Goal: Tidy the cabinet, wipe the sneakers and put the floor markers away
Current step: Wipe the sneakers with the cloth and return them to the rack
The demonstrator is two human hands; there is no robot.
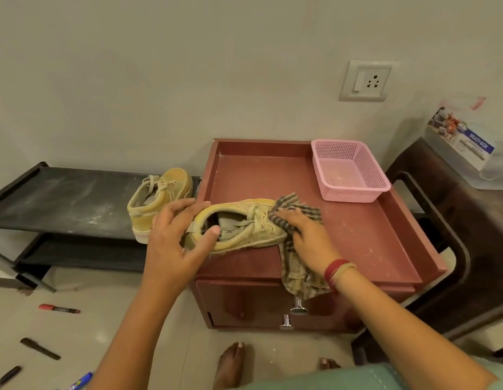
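- Plain pale grey-green wall (160, 66) across the whole upper half of the frame, softly and evenly lit, without hard shadows.
- White switch-and-socket plate (365, 80) set into that wall, upper right.
- Low black two-tier rack (61, 198) at middle left, backed against the wall, top shelf dusty with pale smears.
- Smooth beige floor (109, 311) along the lower left, faintly glossy.
- Dark brown wooden furniture (475, 215) at the right edge, with a curved dark frame (462, 257) in front and a plastic-wrapped printed box (464, 144) on top.
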